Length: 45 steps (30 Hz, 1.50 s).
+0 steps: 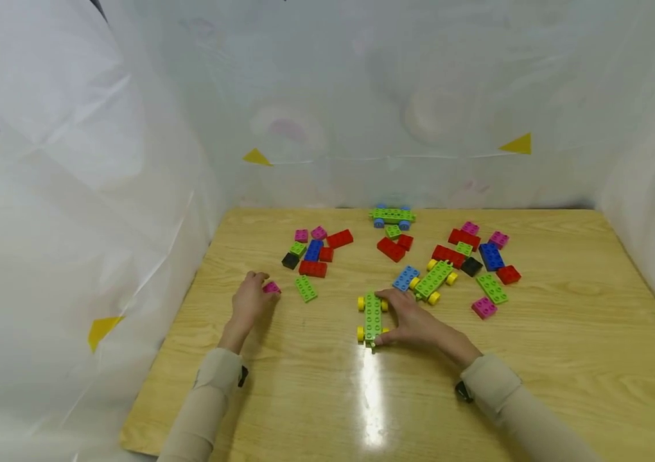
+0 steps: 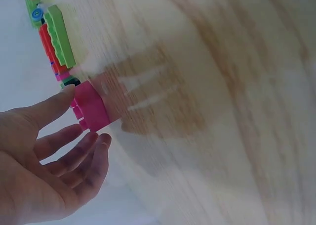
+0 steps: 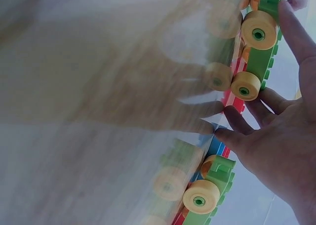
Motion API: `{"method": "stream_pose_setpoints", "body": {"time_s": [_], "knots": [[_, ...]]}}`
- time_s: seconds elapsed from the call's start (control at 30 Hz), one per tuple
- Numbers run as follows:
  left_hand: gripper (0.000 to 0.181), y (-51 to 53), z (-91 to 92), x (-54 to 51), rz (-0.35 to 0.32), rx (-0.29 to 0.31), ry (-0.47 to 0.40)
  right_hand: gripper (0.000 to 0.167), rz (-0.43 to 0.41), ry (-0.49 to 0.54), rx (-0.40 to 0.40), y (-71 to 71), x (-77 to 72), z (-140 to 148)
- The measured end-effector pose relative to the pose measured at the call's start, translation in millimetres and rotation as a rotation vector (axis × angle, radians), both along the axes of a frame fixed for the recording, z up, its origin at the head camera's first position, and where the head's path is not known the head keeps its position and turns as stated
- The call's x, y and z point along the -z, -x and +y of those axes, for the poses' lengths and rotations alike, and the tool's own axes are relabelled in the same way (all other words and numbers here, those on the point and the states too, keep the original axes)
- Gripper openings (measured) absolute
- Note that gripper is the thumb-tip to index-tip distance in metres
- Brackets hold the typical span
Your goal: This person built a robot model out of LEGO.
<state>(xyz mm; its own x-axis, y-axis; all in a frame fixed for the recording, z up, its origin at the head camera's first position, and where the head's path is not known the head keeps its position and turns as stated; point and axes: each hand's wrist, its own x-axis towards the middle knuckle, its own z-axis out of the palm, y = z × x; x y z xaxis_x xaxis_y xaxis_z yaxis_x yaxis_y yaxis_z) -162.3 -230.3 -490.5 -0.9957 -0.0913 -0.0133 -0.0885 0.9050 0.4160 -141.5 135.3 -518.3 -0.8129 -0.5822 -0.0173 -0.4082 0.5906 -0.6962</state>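
Observation:
My left hand [image 1: 251, 298] pinches a pink toy brick [image 1: 271, 287] at the left of the table. In the left wrist view the thumb lies at one side of this pink brick [image 2: 91, 106] and the fingertips at the other. My right hand [image 1: 414, 319] holds a green toy car base [image 1: 372, 317] with yellow wheels near the middle. Its thumb is at the near end of the base and its fingers at the far end, as the right wrist view of the car base [image 3: 261, 59] also shows. A second yellow-wheeled car base [image 1: 434, 280] stands to the right.
A green plate brick [image 1: 306, 289] lies right of my left hand, below a cluster with a blue brick [image 1: 314, 249]. Another cluster with a dark blue brick [image 1: 491, 256] lies at the right. A blue-wheeled car base [image 1: 392, 216] stands at the table's [image 1: 564, 359] back edge.

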Motion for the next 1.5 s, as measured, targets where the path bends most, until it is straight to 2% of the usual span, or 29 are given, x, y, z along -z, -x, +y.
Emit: {"method": "stream_pose_setpoints", "body": {"time_s": [0.17, 0.43, 0.63, 0.8, 0.9, 1.03, 1.33, 1.5], "knots": [[0.049, -1.2, -1.9, 4.0, -0.022, -0.015, 0.014, 0.098, -0.009, -0.003, -0.006, -1.2, 1.4, -1.2], [0.040, 0.0, -3.2, 5.3, -0.010, 0.014, 0.030, 0.097, -0.027, -0.003, 0.011, -0.5, 2.3, 0.3], [0.035, 0.7, 0.4, 2.5, 0.057, 0.054, -0.007, 0.098, -0.018, -0.001, 0.010, -0.9, 3.6, 0.3], [0.034, -0.5, 9.4, -0.4, 0.150, 0.102, -0.097, 0.099, -0.010, 0.009, 0.003, -1.5, 2.7, -0.2], [0.034, -0.7, 18.5, -2.9, 0.180, 0.166, -0.172, 0.098, -0.012, 0.006, 0.004, -1.4, 2.2, -0.4], [0.032, 0.5, 30.8, -6.3, 0.184, 0.265, -0.247, 0.097, -0.024, -0.003, 0.014, -1.0, 1.2, -0.3], [0.034, 0.4, 62.8, -11.2, 0.284, 0.494, -0.291, 0.096, -0.025, 0.006, 0.008, -0.1, -1.2, -0.9], [0.033, -3.8, 85.5, -12.0, 0.287, 0.598, -0.332, 0.095, -0.031, 0.010, 0.013, -1.5, -1.2, -0.6]]}}
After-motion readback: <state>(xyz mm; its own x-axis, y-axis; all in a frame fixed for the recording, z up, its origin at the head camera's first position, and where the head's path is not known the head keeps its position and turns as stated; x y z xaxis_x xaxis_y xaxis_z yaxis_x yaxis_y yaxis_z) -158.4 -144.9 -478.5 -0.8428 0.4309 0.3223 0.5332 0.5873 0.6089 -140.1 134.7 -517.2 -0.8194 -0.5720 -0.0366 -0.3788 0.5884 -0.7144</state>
